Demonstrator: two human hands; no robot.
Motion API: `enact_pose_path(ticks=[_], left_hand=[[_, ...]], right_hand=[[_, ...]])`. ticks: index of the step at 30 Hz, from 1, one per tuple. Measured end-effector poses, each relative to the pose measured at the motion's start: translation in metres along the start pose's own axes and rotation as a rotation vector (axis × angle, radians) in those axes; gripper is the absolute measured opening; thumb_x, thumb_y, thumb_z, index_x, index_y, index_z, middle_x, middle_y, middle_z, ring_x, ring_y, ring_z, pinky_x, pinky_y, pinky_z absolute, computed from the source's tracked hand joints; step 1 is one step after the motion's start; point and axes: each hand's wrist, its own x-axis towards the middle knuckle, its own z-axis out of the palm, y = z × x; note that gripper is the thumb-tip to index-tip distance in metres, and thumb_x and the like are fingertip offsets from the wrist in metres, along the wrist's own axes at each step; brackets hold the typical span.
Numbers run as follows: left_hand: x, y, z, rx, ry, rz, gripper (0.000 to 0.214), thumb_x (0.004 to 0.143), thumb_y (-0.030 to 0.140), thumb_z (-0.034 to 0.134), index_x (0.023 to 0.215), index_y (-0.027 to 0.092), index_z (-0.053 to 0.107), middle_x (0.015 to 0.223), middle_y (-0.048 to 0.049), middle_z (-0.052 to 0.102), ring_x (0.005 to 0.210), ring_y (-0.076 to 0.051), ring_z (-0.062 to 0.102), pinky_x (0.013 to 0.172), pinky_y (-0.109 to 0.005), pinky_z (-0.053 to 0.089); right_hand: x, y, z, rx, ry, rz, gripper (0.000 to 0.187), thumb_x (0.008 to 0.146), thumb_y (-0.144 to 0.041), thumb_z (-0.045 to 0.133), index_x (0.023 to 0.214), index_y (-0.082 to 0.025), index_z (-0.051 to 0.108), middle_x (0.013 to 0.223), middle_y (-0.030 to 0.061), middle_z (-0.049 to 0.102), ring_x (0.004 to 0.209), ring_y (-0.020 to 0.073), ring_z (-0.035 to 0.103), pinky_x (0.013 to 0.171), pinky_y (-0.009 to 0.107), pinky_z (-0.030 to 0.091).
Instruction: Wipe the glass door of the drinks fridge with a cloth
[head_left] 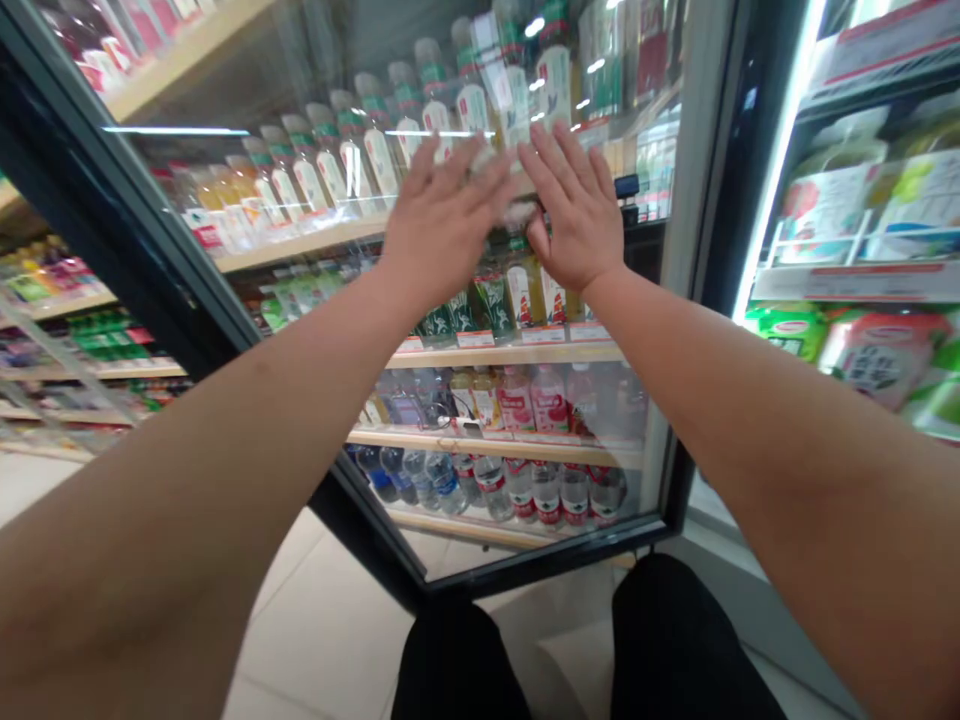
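Both arms reach forward to the glass pane (495,110) of a dark-framed cooler door standing open. My left hand (442,220) is flat at the pane with its fingers stretched out; they are smeared by motion. Close beside it on the right, my right hand (574,205) lies against the glass, fingers spread and thumb out to the left. No object shows in either hand. Between the hands is a pale blurred patch that I cannot make out. The door's black frame (555,560) runs below, near my knees.
Shelves of bottles (379,150) show in the glass; whether seen through or reflected I cannot tell. At right, the lit cooler interior holds large bottles (832,195) and pouches (881,345). Store shelves (90,305) stand at left, above a tiled floor (307,620).
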Motion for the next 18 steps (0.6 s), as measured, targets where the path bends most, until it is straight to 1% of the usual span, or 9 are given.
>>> enact_pose_path(ticks=[2, 4, 6, 9, 10, 12, 15, 17, 18], left_hand=[[0.002, -0.014, -0.005, 0.061, 0.099, -0.218, 0.055, 0.109, 0.034, 0.030, 0.162, 0.024, 0.028, 0.172, 0.0071, 0.018, 0.160, -0.024, 0.005, 0.133, -0.060, 0.000], [-0.003, -0.023, -0.007, 0.101, 0.160, -0.384, 0.055, 0.110, 0.033, 0.028, 0.163, 0.022, 0.022, 0.173, 0.0081, 0.010, 0.160, -0.020, -0.001, 0.134, -0.054, 0.001], [-0.015, -0.029, -0.007, 0.112, 0.110, -0.304, 0.053, 0.111, 0.033, 0.022, 0.163, 0.022, 0.023, 0.173, 0.0103, 0.008, 0.160, -0.016, -0.005, 0.135, -0.048, 0.003], [-0.038, -0.045, -0.007, 0.121, -0.052, 0.041, 0.053, 0.109, 0.040, 0.020, 0.160, 0.028, 0.031, 0.172, 0.0146, 0.011, 0.161, -0.017, -0.002, 0.135, -0.048, 0.006], [-0.045, -0.054, -0.007, 0.147, -0.062, 0.094, 0.053, 0.108, 0.041, 0.022, 0.159, 0.030, 0.033, 0.171, 0.0165, 0.011, 0.161, -0.017, 0.001, 0.135, -0.047, 0.005], [-0.057, -0.077, -0.007, 0.243, 0.041, 0.044, 0.054, 0.107, 0.041, 0.028, 0.160, 0.031, 0.032, 0.171, 0.0208, 0.005, 0.160, -0.016, 0.003, 0.135, -0.040, -0.002], [-0.076, -0.098, -0.003, 0.354, 0.295, -0.204, 0.062, 0.104, 0.037, 0.036, 0.163, 0.030, 0.019, 0.168, 0.0259, -0.013, 0.159, -0.012, -0.003, 0.132, -0.026, -0.008], [-0.090, -0.094, 0.000, 0.319, 0.323, -0.278, 0.066, 0.103, 0.035, 0.036, 0.165, 0.028, 0.013, 0.167, 0.0253, -0.018, 0.159, -0.013, -0.008, 0.133, -0.028, -0.006], [-0.097, -0.088, 0.000, 0.277, 0.274, -0.245, 0.067, 0.103, 0.034, 0.037, 0.165, 0.028, 0.013, 0.168, 0.0238, -0.016, 0.160, -0.015, -0.008, 0.134, -0.033, -0.004]], right_hand=[[0.001, 0.000, 0.000, 0.011, -0.006, 0.009, 0.063, 0.099, -0.027, 0.033, 0.162, -0.032, 0.032, 0.168, -0.0090, 0.027, 0.160, 0.0185, 0.021, 0.133, 0.050, 0.023], [0.001, 0.001, 0.001, 0.043, -0.017, 0.022, 0.063, 0.100, -0.028, 0.031, 0.162, -0.037, 0.030, 0.168, -0.0141, 0.024, 0.160, 0.0165, 0.018, 0.134, 0.048, 0.020], [0.001, 0.001, 0.001, 0.075, -0.029, 0.033, 0.063, 0.100, -0.030, 0.030, 0.162, -0.042, 0.029, 0.168, -0.0183, 0.022, 0.161, 0.0150, 0.015, 0.136, 0.047, 0.018], [0.001, 0.001, 0.000, 0.081, -0.046, 0.041, 0.063, 0.100, -0.031, 0.026, 0.163, -0.041, 0.027, 0.168, -0.0189, 0.020, 0.161, 0.0144, 0.014, 0.136, 0.048, 0.016], [0.001, 0.001, -0.001, 0.077, -0.047, 0.041, 0.063, 0.100, -0.031, 0.026, 0.163, -0.039, 0.028, 0.168, -0.0182, 0.020, 0.161, 0.0141, 0.013, 0.136, 0.047, 0.015], [0.001, 0.001, -0.001, 0.078, -0.044, 0.035, 0.064, 0.100, -0.031, 0.026, 0.163, -0.036, 0.028, 0.168, -0.0165, 0.020, 0.161, 0.0138, 0.013, 0.136, 0.045, 0.014], [0.002, 0.001, 0.001, 0.114, -0.034, 0.045, 0.065, 0.098, -0.032, 0.027, 0.163, -0.040, 0.028, 0.167, -0.0192, 0.023, 0.161, 0.0125, 0.013, 0.136, 0.044, 0.014], [0.002, 0.001, 0.002, 0.133, -0.036, 0.056, 0.066, 0.097, -0.033, 0.028, 0.162, -0.042, 0.028, 0.166, -0.0207, 0.025, 0.161, 0.0117, 0.012, 0.136, 0.044, 0.013], [0.002, 0.001, 0.002, 0.132, -0.039, 0.059, 0.066, 0.097, -0.033, 0.027, 0.163, -0.042, 0.027, 0.166, -0.0203, 0.026, 0.161, 0.0118, 0.011, 0.136, 0.044, 0.013]])
